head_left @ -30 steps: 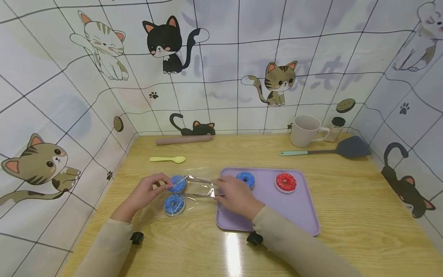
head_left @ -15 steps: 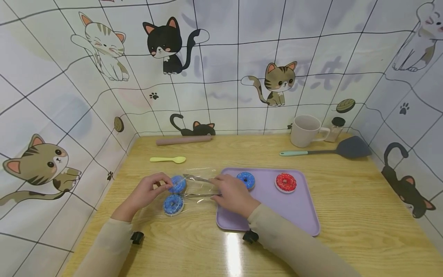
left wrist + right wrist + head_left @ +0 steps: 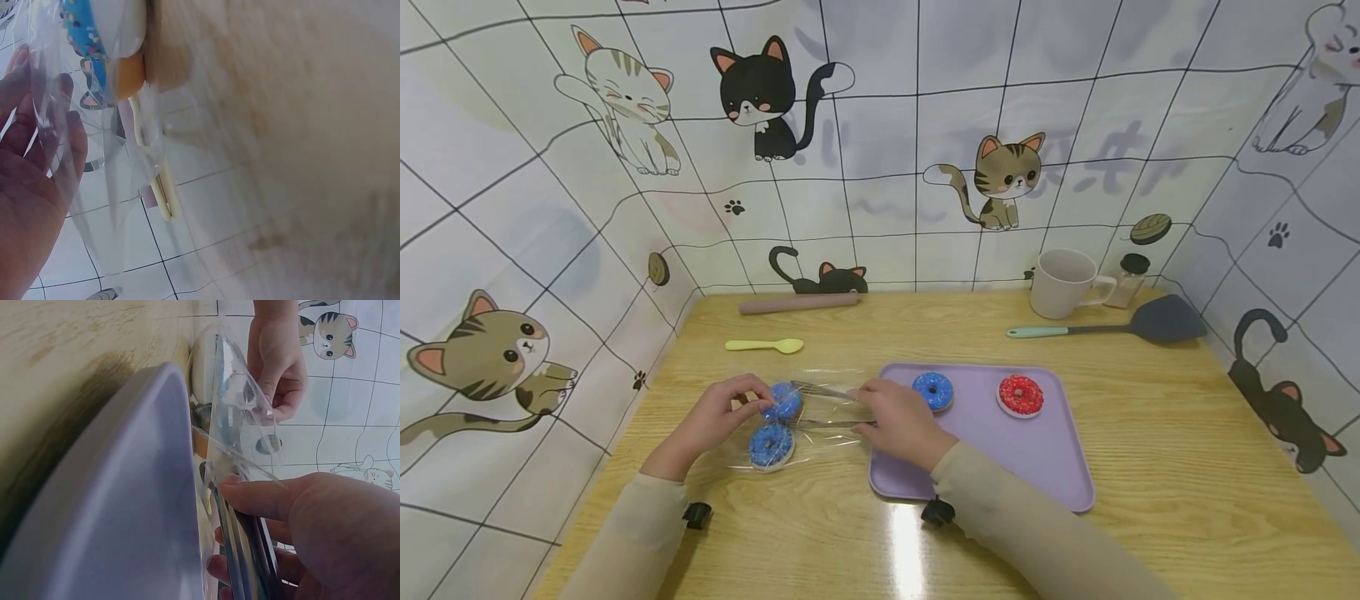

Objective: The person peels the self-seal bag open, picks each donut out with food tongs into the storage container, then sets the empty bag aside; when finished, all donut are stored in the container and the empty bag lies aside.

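Metal tongs, clamped in right hand, advanced deeper into clear bag pinched by left hand; blue donut delivered inside.

Place: staged play-kitchen corner, not a real kitchen.
Walls: cartoon-cat tile sheeting enclosed three sides.
Surface: wooden worktop.
Utensils: mug, spatula, rolling pin, yellow spoon.
Food: toy doughnuts on purple tray.
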`<state>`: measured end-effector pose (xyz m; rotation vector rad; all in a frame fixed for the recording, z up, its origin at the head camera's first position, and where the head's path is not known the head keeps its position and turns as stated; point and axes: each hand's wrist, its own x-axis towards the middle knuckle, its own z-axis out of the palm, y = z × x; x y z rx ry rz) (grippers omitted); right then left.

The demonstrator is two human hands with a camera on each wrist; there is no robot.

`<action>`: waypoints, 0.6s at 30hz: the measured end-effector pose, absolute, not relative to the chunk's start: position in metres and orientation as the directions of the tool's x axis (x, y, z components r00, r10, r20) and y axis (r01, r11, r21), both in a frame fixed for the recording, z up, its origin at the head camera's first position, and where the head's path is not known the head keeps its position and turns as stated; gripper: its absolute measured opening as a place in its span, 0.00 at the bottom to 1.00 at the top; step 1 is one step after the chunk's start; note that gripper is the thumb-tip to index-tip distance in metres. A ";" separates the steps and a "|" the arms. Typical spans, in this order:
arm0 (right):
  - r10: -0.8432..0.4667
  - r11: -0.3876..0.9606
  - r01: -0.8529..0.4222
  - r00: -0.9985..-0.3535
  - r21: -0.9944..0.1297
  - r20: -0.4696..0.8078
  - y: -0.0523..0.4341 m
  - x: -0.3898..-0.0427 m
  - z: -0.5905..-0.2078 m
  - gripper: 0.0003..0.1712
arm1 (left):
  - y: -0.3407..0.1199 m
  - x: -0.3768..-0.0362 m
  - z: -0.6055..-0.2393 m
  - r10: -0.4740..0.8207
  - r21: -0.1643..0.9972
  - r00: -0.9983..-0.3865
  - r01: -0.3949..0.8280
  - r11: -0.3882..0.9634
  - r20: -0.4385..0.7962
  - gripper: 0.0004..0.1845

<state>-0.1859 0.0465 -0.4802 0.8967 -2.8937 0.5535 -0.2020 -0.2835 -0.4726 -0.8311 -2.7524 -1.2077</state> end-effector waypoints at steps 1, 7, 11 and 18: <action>-0.535 0.767 -0.558 -0.829 -0.317 0.163 0.047 -0.186 -0.480 0.31 | -0.284 -0.202 -0.473 0.459 0.679 -0.859 0.477 0.558 0.226 0.04; -0.532 0.765 -0.552 -0.832 -0.332 0.159 0.048 -0.183 -0.475 0.29 | -0.286 -0.202 -0.474 0.449 0.686 -0.867 0.463 0.561 0.218 0.04; -0.532 0.756 -0.554 -0.830 -0.348 0.166 0.050 -0.181 -0.470 0.29 | -0.288 -0.202 -0.474 0.445 0.673 -0.867 0.469 0.572 0.226 0.05; -0.554 0.737 -0.600 -0.800 -0.311 0.231 0.065 -0.176 -0.467 0.28 | -0.291 -0.203 -0.475 0.437 0.664 -0.870 0.466 0.584 0.226 0.04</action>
